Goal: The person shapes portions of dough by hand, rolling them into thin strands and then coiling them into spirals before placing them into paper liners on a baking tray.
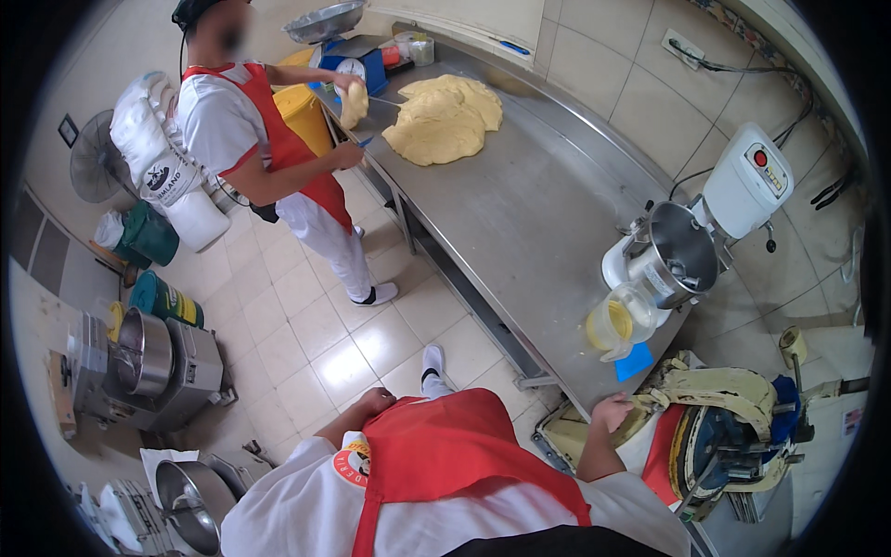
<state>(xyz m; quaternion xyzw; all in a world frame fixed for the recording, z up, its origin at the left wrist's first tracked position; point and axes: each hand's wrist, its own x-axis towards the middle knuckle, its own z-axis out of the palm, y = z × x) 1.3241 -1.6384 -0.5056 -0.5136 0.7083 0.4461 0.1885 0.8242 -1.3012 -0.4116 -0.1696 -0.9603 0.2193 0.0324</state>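
My left hand (376, 400) hangs beside my red apron (445, 436), its fingers partly hidden; I cannot make out whether they are curled. To the right, my right hand (612, 409) rests against the cream-painted machine (710, 385), near the corner of the steel table (557, 232), with nothing visible in it. Just beyond that hand lie a blue flat piece (634, 362) and a clear plastic jug (613, 320) with yellow contents. A large mass of yellow dough (445, 121) lies on the far part of the table.
At the table's far left, a co-worker (260, 130) holds a dough piece (354, 104) and a blue-handled tool. A blue scale (362, 67) stands behind. A white mixer (742, 186) with a steel bowl (682, 246) is at right; more mixers (144, 357) stand left.
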